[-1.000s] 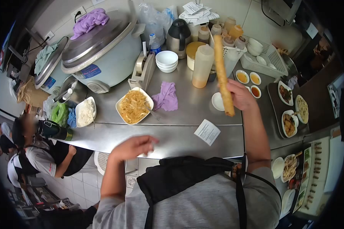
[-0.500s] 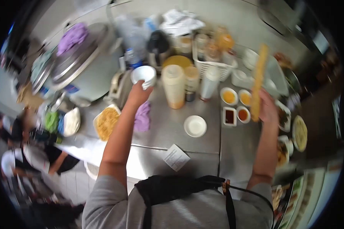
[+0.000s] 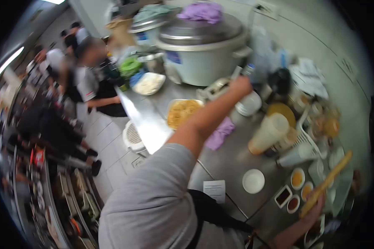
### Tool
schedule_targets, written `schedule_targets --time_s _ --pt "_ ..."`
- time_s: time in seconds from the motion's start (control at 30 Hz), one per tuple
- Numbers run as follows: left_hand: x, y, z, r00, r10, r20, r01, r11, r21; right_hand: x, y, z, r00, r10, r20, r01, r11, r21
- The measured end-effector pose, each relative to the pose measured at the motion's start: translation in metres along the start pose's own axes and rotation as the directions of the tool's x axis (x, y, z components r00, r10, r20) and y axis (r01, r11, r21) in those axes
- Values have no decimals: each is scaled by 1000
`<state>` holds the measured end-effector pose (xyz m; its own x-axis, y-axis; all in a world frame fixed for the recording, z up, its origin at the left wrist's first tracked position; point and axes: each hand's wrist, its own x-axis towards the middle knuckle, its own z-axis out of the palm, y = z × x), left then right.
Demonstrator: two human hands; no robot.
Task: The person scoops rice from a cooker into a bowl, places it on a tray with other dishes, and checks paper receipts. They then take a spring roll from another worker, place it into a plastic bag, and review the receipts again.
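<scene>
My left hand (image 3: 242, 86) is stretched over the back of the steel counter (image 3: 232, 174), just above a stack of white bowls (image 3: 249, 103); its fingers are hidden behind the hand. My right hand (image 3: 314, 204) is wrapped round a long yellowish-brown stick (image 3: 326, 184) at the lower right. Beside it stand small dishes of yellow sauce (image 3: 297, 178) and dark sauce (image 3: 283, 196). A small white dish (image 3: 253, 181) lies on the counter, with a printed paper slip (image 3: 214, 191) to its left.
Large cookers (image 3: 201, 50) stand at the back, near a tray of shredded food (image 3: 183, 113) and a purple cloth (image 3: 221, 133). Squeeze bottles (image 3: 270, 133) and a white basket (image 3: 309, 133) are right of centre. A co-worker (image 3: 96, 83) stands beyond the counter's left end.
The view has swung left, showing more of the aisle and co-workers. My left hand has moved from the white bowls to just behind them. My right hand still holds the stick.
</scene>
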<state>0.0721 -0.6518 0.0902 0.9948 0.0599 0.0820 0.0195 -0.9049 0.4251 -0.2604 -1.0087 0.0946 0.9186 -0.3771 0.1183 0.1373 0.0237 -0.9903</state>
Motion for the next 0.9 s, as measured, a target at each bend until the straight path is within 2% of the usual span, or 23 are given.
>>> schedule_targets --time_s 0.03,0.07,0.1,0.13,0.17,0.23,0.33,0.43,0.53,0.57,0.63,0.67,0.7,0.77,0.83,0.87,0.9 --pt "6 8 -13 993 96 -63 -95 995 18 3 -2 -2 997 -20 78 39 968 -246" --pt "20 14 -17 965 200 -171 -193 980 55 1 -10 14 996 49 73 -49 999 -3" --pt "25 27 -33 966 190 -175 -192 981 4 -1 -18 29 991 118 68 -131 961 242" --pt "32 37 -44 943 265 -203 -276 961 -26 2 -16 31 985 60 159 -90 978 187" --pt "40 48 -48 914 332 -234 -354 934 -56 0 -19 40 987 52 152 -91 961 261" --pt "62 68 -45 861 379 -340 -411 912 -24 2 -12 37 977 63 205 -133 929 346" --pt "70 96 -48 771 491 -405 -350 859 373 -6 -15 42 981 85 174 -140 930 340" --pt "94 97 -42 802 523 -289 -286 761 582 -14 -11 37 978 93 187 -149 936 319" --pt "128 98 -57 886 425 -186 -314 845 433 -26 -15 40 977 145 153 -187 934 305" --pt "131 99 -69 856 462 -230 -354 850 390 -31 -15 41 972 172 158 -212 934 287" --pt "131 105 -99 774 473 -422 -376 879 294 -40 -17 45 958 225 175 -264 932 246" --pt "138 107 -116 711 514 -480 -429 858 284 -42 -21 58 968 186 170 -225 942 250" --pt "144 107 -132 591 528 -609 -506 831 229 -45 -24 71 972 186 142 -218 941 260" --pt "125 113 -178 425 600 -677 -658 719 224 -49 -24 86 946 209 249 -272 929 253" --pt "98 117 -227 676 583 -451 -372 798 474 -48 -20 106 895 244 374 -338 918 208" --pt "72 122 -245 434 593 -678 -612 747 261 -48 -20 118 854 297 427 -386 912 137" --pt "54 119 -263 356 620 -699 -672 690 269 -47 -23 133 793 286 537 -441 878 184"
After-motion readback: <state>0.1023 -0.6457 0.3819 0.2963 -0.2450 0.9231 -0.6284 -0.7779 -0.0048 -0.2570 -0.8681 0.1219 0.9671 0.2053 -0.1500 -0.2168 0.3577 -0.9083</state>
